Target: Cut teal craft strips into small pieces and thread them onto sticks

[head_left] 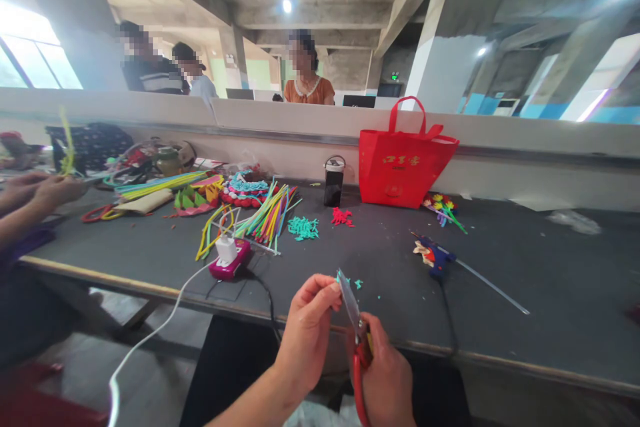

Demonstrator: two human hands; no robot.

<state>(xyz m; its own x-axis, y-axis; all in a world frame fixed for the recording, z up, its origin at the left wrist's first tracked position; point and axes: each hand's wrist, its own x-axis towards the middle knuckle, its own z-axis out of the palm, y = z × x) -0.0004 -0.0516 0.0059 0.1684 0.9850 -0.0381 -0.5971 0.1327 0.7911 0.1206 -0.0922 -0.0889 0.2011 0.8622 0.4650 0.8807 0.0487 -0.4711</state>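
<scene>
My right hand point(385, 370) grips red-handled scissors point(351, 303), blades pointing up and away from me. My left hand point(313, 320) is pinched just left of the blade tips, on a small teal piece point(339, 279) that is mostly hidden by the fingertips. Whether the blades touch that piece I cannot tell. A few teal snippets point(358, 284) lie on the dark table just beyond the scissors. Farther back sit a pile of teal pieces point(303, 228) and a smaller pile of red pieces point(342, 217).
Bundled coloured pipe cleaners point(273, 217) lie left of the piles, near a purple power strip point(231, 260) with a white charger and cable. A black bottle point(334, 183) and red bag point(405, 167) stand behind. A glue gun point(435, 257) lies right. A co-worker's hands point(55, 192) are at far left.
</scene>
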